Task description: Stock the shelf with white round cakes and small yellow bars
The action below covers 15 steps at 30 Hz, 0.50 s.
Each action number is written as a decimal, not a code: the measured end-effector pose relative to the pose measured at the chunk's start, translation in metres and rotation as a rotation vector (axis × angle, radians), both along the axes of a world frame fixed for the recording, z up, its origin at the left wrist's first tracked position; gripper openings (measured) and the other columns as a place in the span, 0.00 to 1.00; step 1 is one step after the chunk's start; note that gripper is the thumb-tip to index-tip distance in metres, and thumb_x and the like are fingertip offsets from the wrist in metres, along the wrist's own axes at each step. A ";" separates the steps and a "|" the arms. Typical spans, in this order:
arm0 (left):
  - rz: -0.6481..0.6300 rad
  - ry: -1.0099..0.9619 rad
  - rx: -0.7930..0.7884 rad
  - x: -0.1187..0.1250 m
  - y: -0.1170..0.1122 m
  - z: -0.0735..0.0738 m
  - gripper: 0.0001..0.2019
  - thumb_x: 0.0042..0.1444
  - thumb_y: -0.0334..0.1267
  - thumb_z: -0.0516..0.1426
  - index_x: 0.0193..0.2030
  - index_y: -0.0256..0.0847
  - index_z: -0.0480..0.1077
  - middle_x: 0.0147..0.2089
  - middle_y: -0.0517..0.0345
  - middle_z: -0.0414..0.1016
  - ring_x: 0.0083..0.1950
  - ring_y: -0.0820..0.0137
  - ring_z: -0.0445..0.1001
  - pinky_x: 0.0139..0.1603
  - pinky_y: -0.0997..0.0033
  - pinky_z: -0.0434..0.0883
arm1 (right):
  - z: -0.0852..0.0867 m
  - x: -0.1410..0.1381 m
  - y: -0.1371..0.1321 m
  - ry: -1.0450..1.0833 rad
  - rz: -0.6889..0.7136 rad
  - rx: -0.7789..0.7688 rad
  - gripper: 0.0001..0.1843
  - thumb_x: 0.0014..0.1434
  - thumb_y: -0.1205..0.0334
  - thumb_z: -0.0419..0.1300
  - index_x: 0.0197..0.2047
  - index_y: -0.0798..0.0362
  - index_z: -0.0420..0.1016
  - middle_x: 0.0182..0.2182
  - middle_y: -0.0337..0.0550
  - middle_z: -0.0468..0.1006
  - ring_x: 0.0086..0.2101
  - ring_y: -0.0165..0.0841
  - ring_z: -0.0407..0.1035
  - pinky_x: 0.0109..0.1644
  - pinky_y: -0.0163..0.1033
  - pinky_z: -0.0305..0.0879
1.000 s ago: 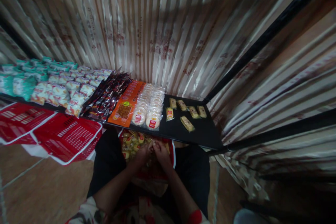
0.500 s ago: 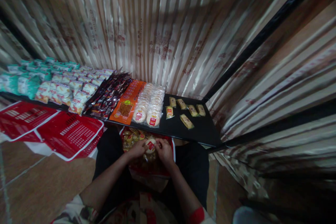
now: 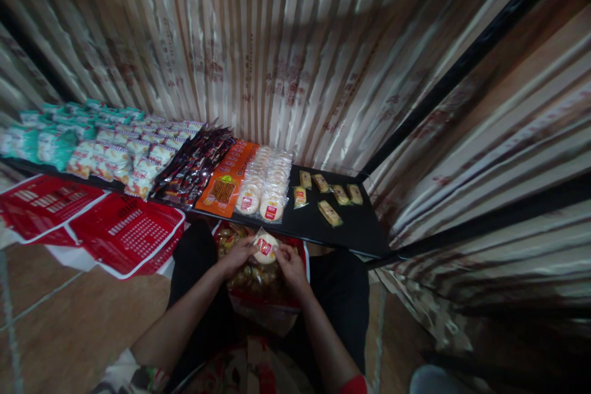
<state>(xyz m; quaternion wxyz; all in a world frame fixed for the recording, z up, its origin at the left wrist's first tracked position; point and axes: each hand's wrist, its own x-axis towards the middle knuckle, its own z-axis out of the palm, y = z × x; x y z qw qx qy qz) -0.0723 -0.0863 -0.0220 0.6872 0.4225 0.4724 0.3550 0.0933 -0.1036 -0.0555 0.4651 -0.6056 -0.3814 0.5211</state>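
Observation:
Between my two hands is a round, pale packaged cracker (image 3: 265, 247) with a red label, its face turned up. My left hand (image 3: 239, 257) pinches its left edge, and my right hand (image 3: 290, 263) grips the right edge. Below them, between my knees, a red basket (image 3: 306, 258) holds many small wrapped snacks (image 3: 258, 278). Just beyond, on the black shelf (image 3: 305, 228), lie two rows of similar round packaged crackers (image 3: 271, 204). To their right are several yellow wrapped cakes (image 3: 330, 213), scattered about.
Left along the shelf stand an orange snack packet (image 3: 221, 194), dark purple packets (image 3: 189, 166), white packets (image 3: 138, 175) and green packets (image 3: 55, 146). Red baskets (image 3: 127, 237) sit on the floor at left. A striped curtain (image 3: 277, 55) hangs behind; a black frame bar (image 3: 443, 95) slopes at right.
Both hands have raised the round cracker slightly out of the basket, and more of its face and label shows. The view has shifted a little.

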 end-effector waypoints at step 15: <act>0.408 -0.352 -0.180 0.022 -0.025 -0.004 0.11 0.47 0.28 0.55 0.39 0.39 0.67 0.40 0.55 0.75 0.40 0.68 0.75 0.41 0.66 0.74 | 0.027 -0.021 -0.008 0.201 -0.058 0.024 0.25 0.35 0.47 0.68 0.33 0.54 0.73 0.26 0.39 0.77 0.28 0.31 0.70 0.35 0.36 0.66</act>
